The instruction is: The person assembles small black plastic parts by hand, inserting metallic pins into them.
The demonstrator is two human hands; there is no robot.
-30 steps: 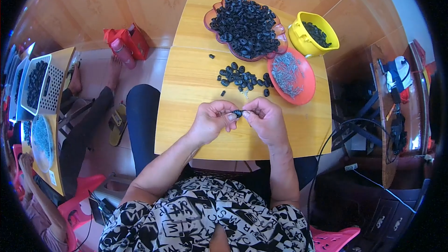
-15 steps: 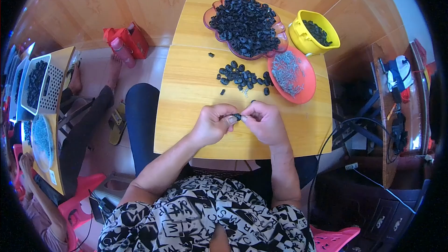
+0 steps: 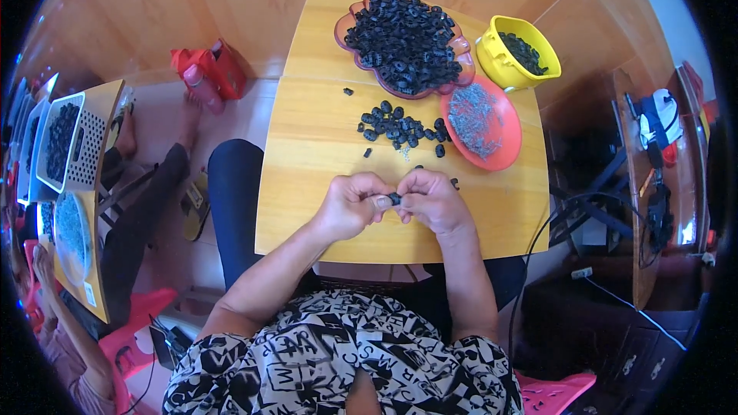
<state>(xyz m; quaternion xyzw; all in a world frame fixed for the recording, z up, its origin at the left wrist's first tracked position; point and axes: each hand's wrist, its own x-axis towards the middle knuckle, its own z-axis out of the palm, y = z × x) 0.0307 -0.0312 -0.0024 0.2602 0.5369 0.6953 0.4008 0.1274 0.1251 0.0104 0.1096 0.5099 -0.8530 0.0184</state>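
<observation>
Over the near part of the wooden table, my left hand (image 3: 350, 206) and my right hand (image 3: 433, 201) meet, fingertips pinched on one small black plastic part (image 3: 394, 198). Fingers cover most of it. Just beyond my hands lies a loose pile of similar black parts (image 3: 396, 124), with a few tiny metal pieces (image 3: 405, 153) at its near edge. To the pile's right sits a red oval plate (image 3: 506, 142) of small silvery metal pieces (image 3: 474, 119). Farther back, a flower-shaped tray (image 3: 343, 31) is heaped with black parts (image 3: 407, 42).
A yellow bin (image 3: 500, 69) with black pieces stands at the table's far right corner. At left, another person's arm (image 3: 73, 338) rests by a side table holding a white perforated basket (image 3: 86, 150). A black cable (image 3: 530, 253) hangs along the table's right edge.
My right hand has shifted slightly, its fingers closing nearer to the left fingertips around the black part. A small black piece beside my right hand now shows.
</observation>
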